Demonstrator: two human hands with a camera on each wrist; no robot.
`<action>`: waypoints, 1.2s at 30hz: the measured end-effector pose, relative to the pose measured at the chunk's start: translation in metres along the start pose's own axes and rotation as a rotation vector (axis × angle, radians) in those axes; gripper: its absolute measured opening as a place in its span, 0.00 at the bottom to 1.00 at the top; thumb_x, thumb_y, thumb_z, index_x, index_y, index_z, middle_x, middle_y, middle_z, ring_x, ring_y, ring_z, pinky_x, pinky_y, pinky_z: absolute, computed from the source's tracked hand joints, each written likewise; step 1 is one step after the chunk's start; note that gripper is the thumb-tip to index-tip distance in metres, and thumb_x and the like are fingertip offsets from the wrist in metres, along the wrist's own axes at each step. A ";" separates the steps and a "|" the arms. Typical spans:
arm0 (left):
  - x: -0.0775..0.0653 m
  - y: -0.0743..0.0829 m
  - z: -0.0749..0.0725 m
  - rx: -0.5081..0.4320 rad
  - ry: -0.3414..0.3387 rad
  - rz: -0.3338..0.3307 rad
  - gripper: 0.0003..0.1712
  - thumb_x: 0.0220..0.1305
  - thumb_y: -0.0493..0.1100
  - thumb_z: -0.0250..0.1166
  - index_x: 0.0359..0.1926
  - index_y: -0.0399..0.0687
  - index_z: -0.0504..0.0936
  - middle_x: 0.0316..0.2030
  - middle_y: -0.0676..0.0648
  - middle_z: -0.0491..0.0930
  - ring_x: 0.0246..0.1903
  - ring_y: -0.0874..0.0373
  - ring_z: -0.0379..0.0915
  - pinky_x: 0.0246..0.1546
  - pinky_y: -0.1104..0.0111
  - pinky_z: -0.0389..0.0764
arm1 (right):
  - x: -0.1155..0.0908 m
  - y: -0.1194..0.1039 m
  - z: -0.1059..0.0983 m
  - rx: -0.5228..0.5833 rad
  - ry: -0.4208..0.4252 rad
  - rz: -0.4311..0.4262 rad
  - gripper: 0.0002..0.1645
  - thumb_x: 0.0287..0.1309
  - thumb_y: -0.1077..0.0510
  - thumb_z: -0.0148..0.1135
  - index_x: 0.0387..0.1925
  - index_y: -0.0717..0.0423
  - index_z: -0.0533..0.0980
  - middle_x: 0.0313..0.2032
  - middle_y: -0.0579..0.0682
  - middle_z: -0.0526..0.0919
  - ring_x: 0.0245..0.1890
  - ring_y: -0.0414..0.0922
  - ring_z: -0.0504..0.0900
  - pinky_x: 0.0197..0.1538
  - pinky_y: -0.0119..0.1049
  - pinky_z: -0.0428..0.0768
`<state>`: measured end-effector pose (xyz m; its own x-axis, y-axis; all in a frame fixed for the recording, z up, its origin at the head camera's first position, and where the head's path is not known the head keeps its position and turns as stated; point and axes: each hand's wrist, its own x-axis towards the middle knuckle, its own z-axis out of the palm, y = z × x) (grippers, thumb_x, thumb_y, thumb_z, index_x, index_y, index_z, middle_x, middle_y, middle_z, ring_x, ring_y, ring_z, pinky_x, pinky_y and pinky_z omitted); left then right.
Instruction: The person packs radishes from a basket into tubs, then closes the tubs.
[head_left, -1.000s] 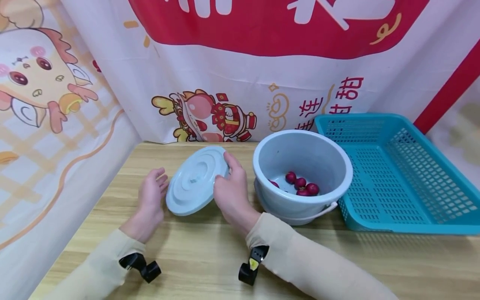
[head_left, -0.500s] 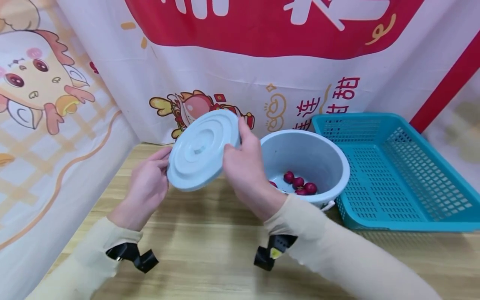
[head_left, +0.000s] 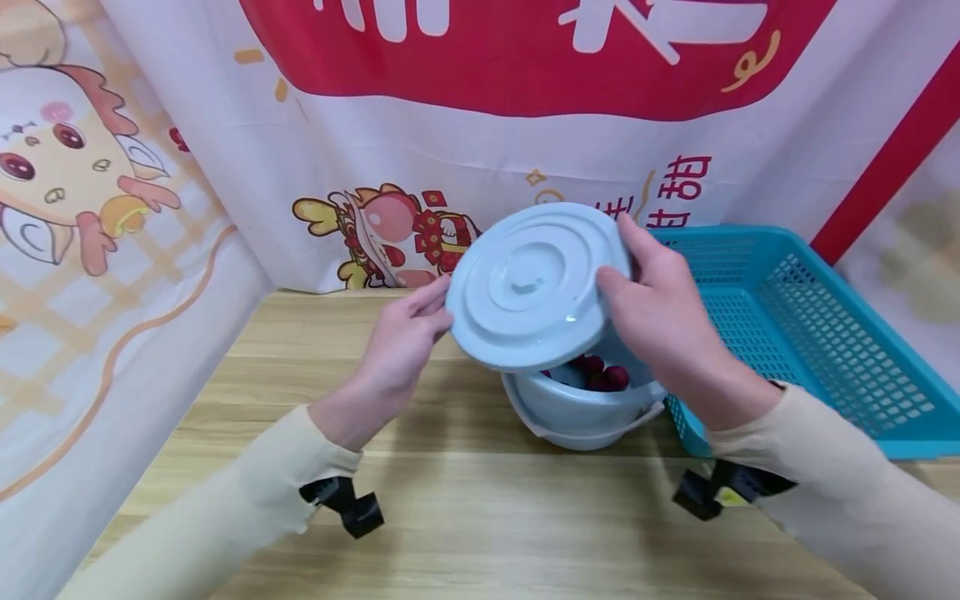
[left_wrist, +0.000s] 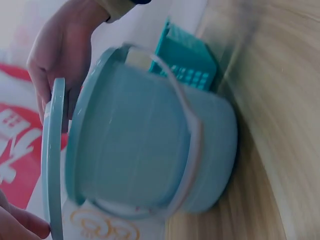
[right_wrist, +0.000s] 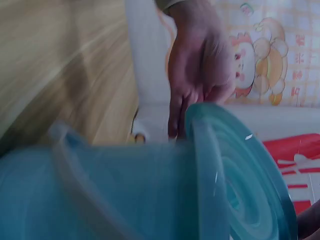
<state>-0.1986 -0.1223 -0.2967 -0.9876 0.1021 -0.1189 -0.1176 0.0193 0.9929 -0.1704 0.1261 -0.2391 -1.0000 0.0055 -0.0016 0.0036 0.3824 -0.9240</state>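
Observation:
Tilted over the bucket is a round light-blue lid [head_left: 525,287] with concentric rings. My right hand [head_left: 663,304] grips its right edge, thumb on the upper face. At the left edge, my left hand [head_left: 401,350] holds the rim, its fingers reaching partly beneath. The light-blue bucket [head_left: 577,417] stands upright on the table below, its handle hanging down the front. Several dark red round fruits [head_left: 600,375] show inside through the gap under the lid's front. In the left wrist view, the lid [left_wrist: 52,165] appears edge-on, a small gap from the bucket's rim [left_wrist: 90,125].
A teal perforated plastic basket [head_left: 862,367] stands right beside the bucket. The wooden table [head_left: 465,517] ends at a white printed cloth [head_left: 322,133] at the back and on the left.
Both hands have lifted the lid off the table on the left and carried it right, over the bucket. My left hand, apart from the lid at first, now holds its edge.

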 end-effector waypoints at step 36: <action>-0.019 -0.006 0.034 0.501 -0.086 0.148 0.35 0.79 0.51 0.61 0.81 0.59 0.64 0.81 0.62 0.61 0.81 0.58 0.57 0.78 0.60 0.70 | 0.007 0.068 -0.069 -0.518 -0.259 0.110 0.48 0.82 0.42 0.44 0.86 0.47 0.31 0.85 0.64 0.35 0.83 0.73 0.40 0.71 0.76 0.65</action>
<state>-0.1761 -0.0909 -0.3002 -0.9755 0.2202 0.0012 0.1071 0.4696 0.8764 -0.1765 0.2162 -0.2757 -0.9619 -0.1299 -0.2405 0.0442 0.7942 -0.6060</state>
